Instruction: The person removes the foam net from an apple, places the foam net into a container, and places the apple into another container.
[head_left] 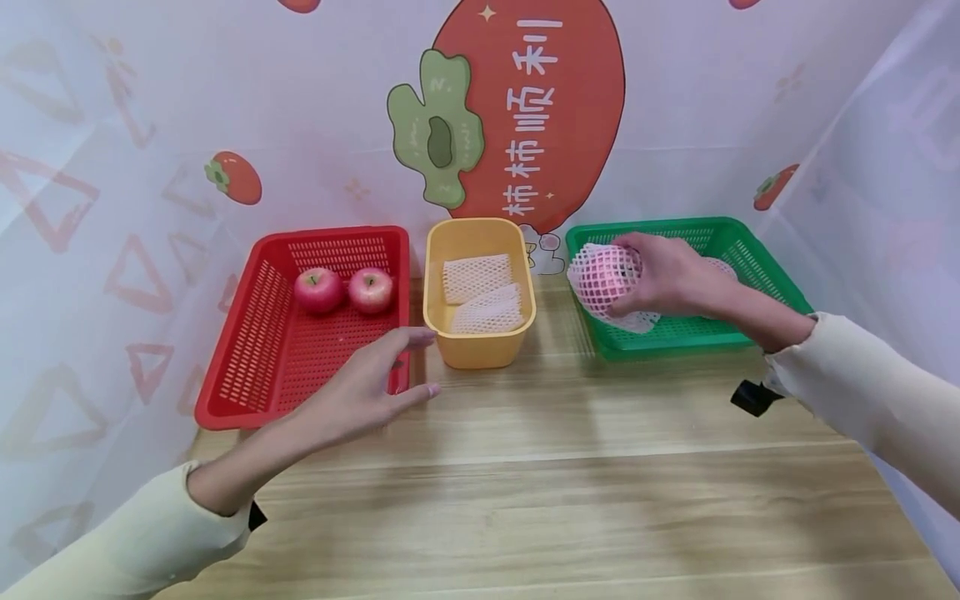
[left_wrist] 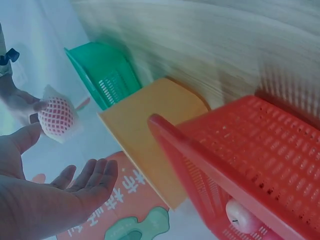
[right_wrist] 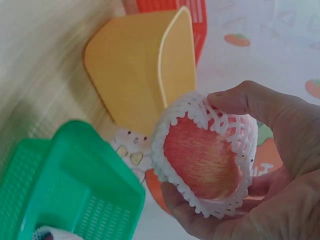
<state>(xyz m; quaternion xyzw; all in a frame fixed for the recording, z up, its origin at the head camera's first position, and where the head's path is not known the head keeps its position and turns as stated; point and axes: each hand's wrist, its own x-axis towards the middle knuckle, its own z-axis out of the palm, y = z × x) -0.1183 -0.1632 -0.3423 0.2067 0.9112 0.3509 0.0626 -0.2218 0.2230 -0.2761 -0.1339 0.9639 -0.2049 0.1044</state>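
Sitting in right hand (head_left: 667, 271), apple (right_wrist: 201, 159) (netted), near green basket (head_left: 678, 347).

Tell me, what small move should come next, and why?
Probably lower the netted apple into the green basket: the right hand holds it raised near that basket, where another netted fruit lies, partly hidden in the head view.

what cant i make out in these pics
Head view: most of the netted fruit in the green basket, behind the right hand and wrist.
Left wrist view: foam nets, hidden by the wall of the yellow bin.
Right wrist view: the far side of the held apple, turned away; part of the green basket, cut off by the lower edge.
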